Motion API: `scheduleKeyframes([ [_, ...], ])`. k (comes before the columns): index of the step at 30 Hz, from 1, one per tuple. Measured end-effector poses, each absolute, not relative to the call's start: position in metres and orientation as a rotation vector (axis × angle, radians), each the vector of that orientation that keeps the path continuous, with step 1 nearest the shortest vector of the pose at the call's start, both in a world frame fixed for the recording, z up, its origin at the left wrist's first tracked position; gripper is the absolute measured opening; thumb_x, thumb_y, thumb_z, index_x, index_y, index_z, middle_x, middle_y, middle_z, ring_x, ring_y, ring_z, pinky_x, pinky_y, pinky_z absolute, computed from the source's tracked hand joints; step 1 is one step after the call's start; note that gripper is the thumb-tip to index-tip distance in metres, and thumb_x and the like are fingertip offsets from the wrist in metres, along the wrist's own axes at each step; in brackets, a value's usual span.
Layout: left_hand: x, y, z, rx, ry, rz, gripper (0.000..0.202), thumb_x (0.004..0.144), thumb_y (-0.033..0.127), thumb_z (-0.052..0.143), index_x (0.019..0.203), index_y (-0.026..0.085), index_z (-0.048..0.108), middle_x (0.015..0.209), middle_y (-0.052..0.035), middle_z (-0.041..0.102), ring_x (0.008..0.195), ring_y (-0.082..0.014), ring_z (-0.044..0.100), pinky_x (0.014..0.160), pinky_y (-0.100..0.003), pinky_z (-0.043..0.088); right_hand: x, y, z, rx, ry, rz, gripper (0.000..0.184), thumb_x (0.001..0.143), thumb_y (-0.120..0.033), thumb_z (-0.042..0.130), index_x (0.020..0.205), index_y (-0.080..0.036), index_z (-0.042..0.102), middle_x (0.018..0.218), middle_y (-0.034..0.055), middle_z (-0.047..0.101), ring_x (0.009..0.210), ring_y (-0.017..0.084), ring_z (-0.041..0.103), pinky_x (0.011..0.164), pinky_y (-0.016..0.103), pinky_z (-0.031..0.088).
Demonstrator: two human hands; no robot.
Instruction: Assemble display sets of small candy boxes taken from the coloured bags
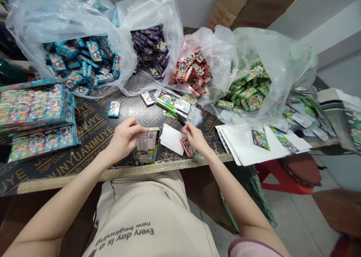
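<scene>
My left hand point(125, 137) is closed in a pinch at the top edge of a flat printed carton point(145, 146) with a barcode and green edges. The carton is near the table's front edge. To its right, white paper cards point(171, 138) lie on the board. My right hand point(195, 137) is closed, its fingertips by the right corner of those cards. A small red box point(188, 148) is just under this hand, partly covered by it. What the right fingers pinch is hidden. Behind the cards is a stack of printed flat cartons point(176, 102).
Clear plastic bags hold small blue boxes point(84, 61), purple boxes point(149, 42), red boxes point(193, 70) and green boxes point(251, 87). Wrapped printed packs point(36, 106) are piled at left. Single blue point(114, 109) and dark point(147, 98) boxes lie out front. White sheets point(245, 148) overhang the right edge.
</scene>
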State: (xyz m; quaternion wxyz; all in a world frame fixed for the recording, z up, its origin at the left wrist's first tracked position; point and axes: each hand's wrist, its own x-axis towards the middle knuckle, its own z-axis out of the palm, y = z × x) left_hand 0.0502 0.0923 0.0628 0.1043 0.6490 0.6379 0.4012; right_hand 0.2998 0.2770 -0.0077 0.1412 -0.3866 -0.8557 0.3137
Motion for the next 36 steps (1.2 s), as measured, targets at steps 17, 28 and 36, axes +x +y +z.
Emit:
scheduleKeyframes([
  [17,0.057,0.086,0.064,1.777,1.898,1.468,0.009,0.075,0.015,0.061,0.068,0.019,0.056,0.074,-0.0041,0.066,0.073,-0.0168,0.064,0.068,-0.029,0.049,0.188,0.214,0.089,-0.408,-2.322,1.478,0.036,0.082,-0.020,0.061,0.114,-0.024,0.046,0.070,-0.0053,0.057,0.064,0.012,0.055,0.065,0.027,0.043],
  [28,0.064,0.087,0.053,1.944,2.004,1.388,0.012,0.088,0.023,0.057,0.082,0.018,0.066,0.072,-0.0034,0.062,0.071,-0.0152,0.058,0.067,-0.027,0.047,0.178,0.212,0.069,-0.742,-2.027,1.823,0.048,0.068,-0.024,0.070,0.111,-0.026,0.050,0.075,-0.0042,0.054,0.071,0.014,0.053,0.065,0.027,0.043],
  [36,0.009,0.066,0.045,1.891,2.446,0.852,0.025,0.088,0.030,0.058,0.108,0.019,0.069,0.090,-0.0101,0.061,0.086,-0.0257,0.060,0.079,-0.041,0.048,0.270,0.289,0.010,-1.236,-2.007,0.994,0.025,0.074,-0.031,0.066,0.097,-0.021,0.063,0.095,0.0056,0.062,0.084,0.019,0.054,0.077,0.033,0.043],
])
